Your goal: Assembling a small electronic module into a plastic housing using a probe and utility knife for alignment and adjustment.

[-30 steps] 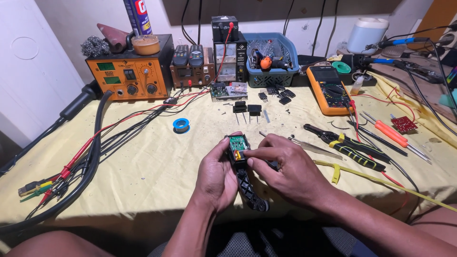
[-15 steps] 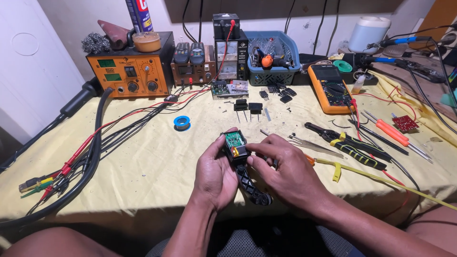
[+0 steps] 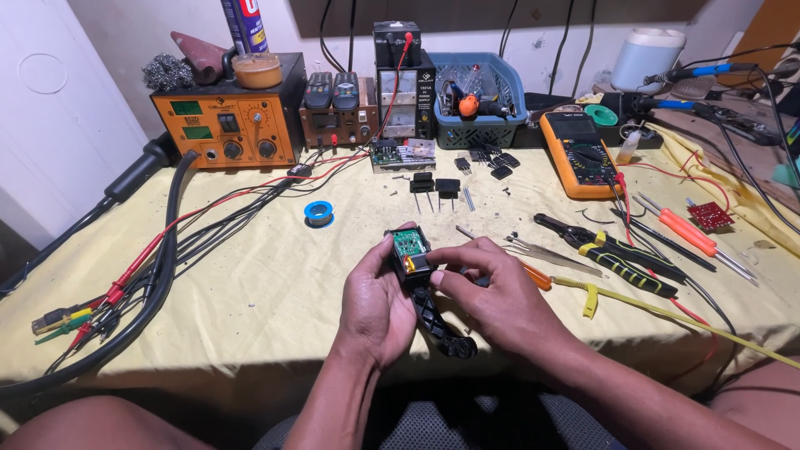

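Note:
A small black device (image 3: 414,260) with its cover off shows a green circuit board on top; a black ribbed handle part runs down from it toward me. My left hand (image 3: 377,302) cups it from the left and below. My right hand (image 3: 492,293) grips its right side, thumb and fingers pressed to the casing just under the board. Both hands hold it above the near part of the yellow-covered bench (image 3: 250,283).
Behind stand an orange rework station (image 3: 225,125), a bench power supply (image 3: 400,83), a blue basket (image 3: 479,104) and an orange multimeter (image 3: 579,154). Pliers (image 3: 621,250), tweezers (image 3: 542,250), orange screwdrivers (image 3: 692,237) lie right. A blue solder reel (image 3: 317,212) and cable bundle (image 3: 158,258) lie left.
The hands and the device stay in almost the same place. My right fingers have shifted slightly along the casing, and the device is tilted a little differently.

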